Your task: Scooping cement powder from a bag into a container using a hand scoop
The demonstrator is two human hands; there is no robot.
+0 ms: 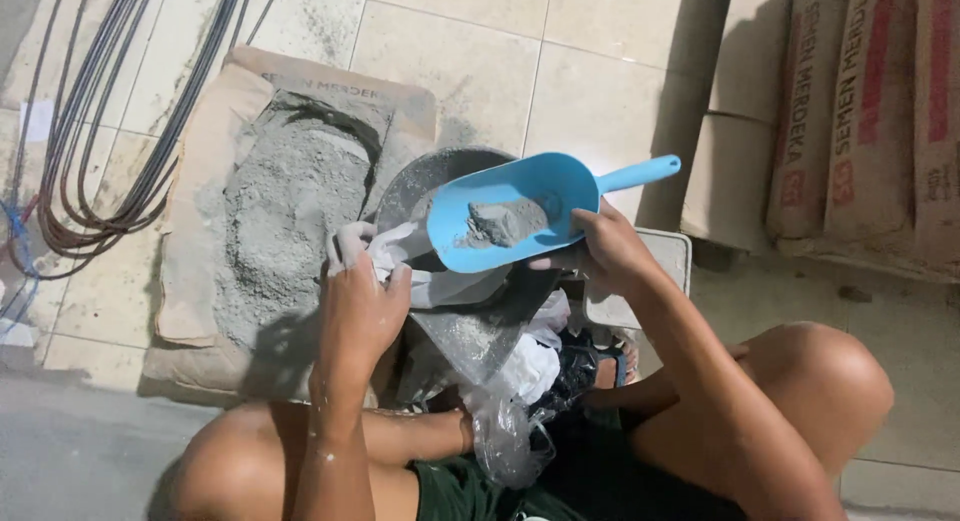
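My right hand grips a blue plastic scoop by its body; grey cement powder lies inside it, and its handle points up-right. The scoop's lip hovers at the mouth of a clear plastic bag, which my left hand pinches open. Beneath both sits a round dark metal pan dusted with cement. To the left lies a torn-open paper cement sack full of grey powder. More plastic bags bunch up in my lap.
Stacked full cement sacks stand at the right on the tiled floor. A bundle of dark cables curves along the upper left. A grey scale platform peeks out behind my right hand. My bare knees frame the bottom.
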